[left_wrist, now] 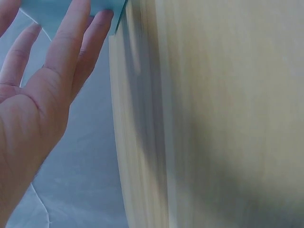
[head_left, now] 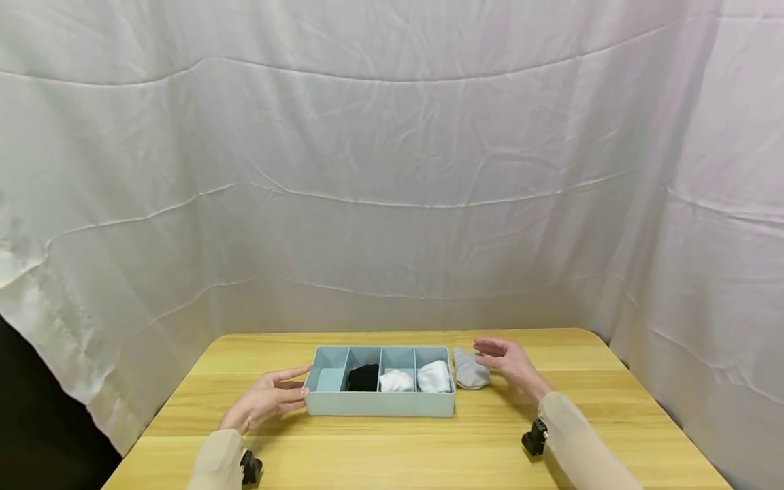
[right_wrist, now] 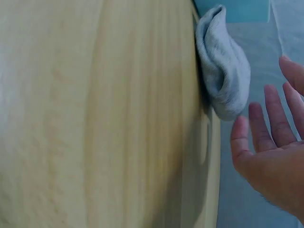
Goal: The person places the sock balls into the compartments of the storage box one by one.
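Note:
A light blue divided box [head_left: 380, 406] stands on the table. From the left, its first compartment holds nothing, the second a folded black sock [head_left: 364, 378], and the other two a white bundle [head_left: 397, 381] and a pale bundle [head_left: 433, 378], both apparently socks. My left hand [head_left: 263, 400] has its fingers extended at the box's left end; in the left wrist view the fingertips of the hand [left_wrist: 45, 90] overlap the box wall [left_wrist: 45, 14]. Just right of the box lies a folded grey sock [head_left: 469, 371]. Over its right side hovers my right hand [head_left: 513, 366], fingers loosely spread, holding nothing.
The wooden table [head_left: 367, 459] has rounded back corners. Pale curtains [head_left: 392, 238] hang behind it and along both sides. A black wrist camera [head_left: 535, 437] sits on the right sleeve, another camera [head_left: 250, 467] on the left.

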Tool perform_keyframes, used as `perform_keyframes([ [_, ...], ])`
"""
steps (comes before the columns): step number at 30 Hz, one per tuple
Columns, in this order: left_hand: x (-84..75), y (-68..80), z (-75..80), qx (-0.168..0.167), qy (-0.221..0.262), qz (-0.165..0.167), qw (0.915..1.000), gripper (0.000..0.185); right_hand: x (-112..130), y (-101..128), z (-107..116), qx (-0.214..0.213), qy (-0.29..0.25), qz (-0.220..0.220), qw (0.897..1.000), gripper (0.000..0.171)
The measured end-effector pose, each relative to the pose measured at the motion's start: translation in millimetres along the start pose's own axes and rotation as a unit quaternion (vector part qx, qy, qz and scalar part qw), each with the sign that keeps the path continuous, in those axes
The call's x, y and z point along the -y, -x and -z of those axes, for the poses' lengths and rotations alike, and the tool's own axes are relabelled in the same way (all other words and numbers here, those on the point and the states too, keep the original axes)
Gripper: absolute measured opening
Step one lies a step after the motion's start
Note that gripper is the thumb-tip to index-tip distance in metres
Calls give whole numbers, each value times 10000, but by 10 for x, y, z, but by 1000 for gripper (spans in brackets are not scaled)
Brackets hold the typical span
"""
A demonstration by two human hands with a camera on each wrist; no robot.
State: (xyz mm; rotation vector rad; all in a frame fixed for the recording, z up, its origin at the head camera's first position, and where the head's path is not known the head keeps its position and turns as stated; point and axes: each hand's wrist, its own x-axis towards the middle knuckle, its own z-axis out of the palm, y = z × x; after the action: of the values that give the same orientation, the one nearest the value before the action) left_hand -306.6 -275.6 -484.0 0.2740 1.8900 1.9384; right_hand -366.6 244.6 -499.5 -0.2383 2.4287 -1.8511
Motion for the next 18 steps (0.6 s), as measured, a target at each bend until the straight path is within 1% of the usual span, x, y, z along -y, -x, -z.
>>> perform_keyframes([
  [3, 12, 7, 8, -18, 5, 5, 10000, 72, -32, -30, -5, 46, 266, -78, 9996, 56],
  [6, 26, 9, 19, -23, 12, -8, 10000, 72, -47, -46, -10, 151, 493, -53, 9987, 57],
  [7, 28, 9, 24, -15, 4, -14, 10000, 72, -48, -50, -17, 151, 483, -113, 9987, 57],
  [10, 29, 11, 30, 22, 5, -21, 10000, 72, -45, -54, -39, 244, 536, -116, 9982, 58],
  [13, 31, 10, 28, 53, -3, -12, 10000, 72, -34, -58, -68, 235, 400, -270, 9986, 57],
  [18, 35, 12, 16, 41, -23, -12, 10000, 73, -30, -60, -102, 225, 533, -476, 9972, 53],
])
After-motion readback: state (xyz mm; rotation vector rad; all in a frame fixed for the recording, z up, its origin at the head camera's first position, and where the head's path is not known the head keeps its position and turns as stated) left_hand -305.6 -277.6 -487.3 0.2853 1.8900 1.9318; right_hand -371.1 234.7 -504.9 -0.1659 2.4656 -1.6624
